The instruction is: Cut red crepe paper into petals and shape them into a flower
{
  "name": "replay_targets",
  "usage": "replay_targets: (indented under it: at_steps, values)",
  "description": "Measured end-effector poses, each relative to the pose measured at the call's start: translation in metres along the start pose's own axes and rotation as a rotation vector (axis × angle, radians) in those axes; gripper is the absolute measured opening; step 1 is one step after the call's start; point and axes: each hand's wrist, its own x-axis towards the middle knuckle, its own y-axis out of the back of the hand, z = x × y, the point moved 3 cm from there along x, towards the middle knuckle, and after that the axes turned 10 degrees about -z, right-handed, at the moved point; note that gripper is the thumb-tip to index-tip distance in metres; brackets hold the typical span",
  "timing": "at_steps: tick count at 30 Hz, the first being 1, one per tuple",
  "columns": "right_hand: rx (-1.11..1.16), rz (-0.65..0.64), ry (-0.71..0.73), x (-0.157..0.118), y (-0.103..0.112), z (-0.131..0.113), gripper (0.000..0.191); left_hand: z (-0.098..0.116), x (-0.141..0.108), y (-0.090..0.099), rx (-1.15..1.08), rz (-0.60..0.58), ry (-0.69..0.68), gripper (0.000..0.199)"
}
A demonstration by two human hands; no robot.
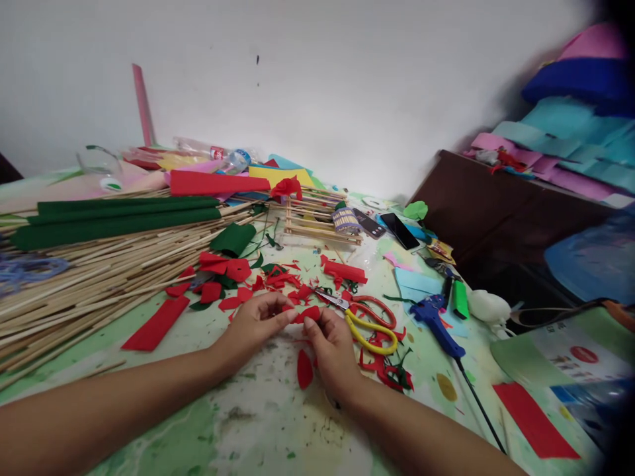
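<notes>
Between my two hands, at the middle of the head view, is a small cut piece of red felt-like material [306,315]. My left hand [260,325] pinches its left end between thumb and fingers. At the right end, my right hand [333,344] pinches it the same way. Just beyond my right hand lie scissors [373,330] with yellow and red-orange handles, blades apart. A red petal-shaped piece [304,369] rests on the table below the hands. Red scraps [278,281] are scattered beyond them, and a red strip [156,324] lies to the left.
Long thin wooden sticks [114,264] cover the left side, with dark green rolls [124,215] on top. A blue glue gun [436,324] with a black cord lies at the right. Behind are a small stick frame [317,228] and two phones [399,231]. A dark cabinet [496,205] stands at the right.
</notes>
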Motion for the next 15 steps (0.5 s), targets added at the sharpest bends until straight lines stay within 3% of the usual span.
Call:
replay_targets:
  at_steps: [4,10,15]
  values:
    - [0.006,-0.004,-0.005,0.0,0.0001,0.0007,0.017,-0.0015,0.0005,-0.0012,-0.056,-0.003,0.055,0.022]
    - [0.068,-0.001,-0.011,0.0007,-0.0005,0.0002,0.017,-0.0079,0.0026,0.0019,-0.174,0.034,0.027,0.031]
    - [0.0,-0.007,-0.002,0.0,-0.0001,-0.0024,0.019,-0.0037,0.002,-0.0009,-0.048,-0.025,0.026,0.027]
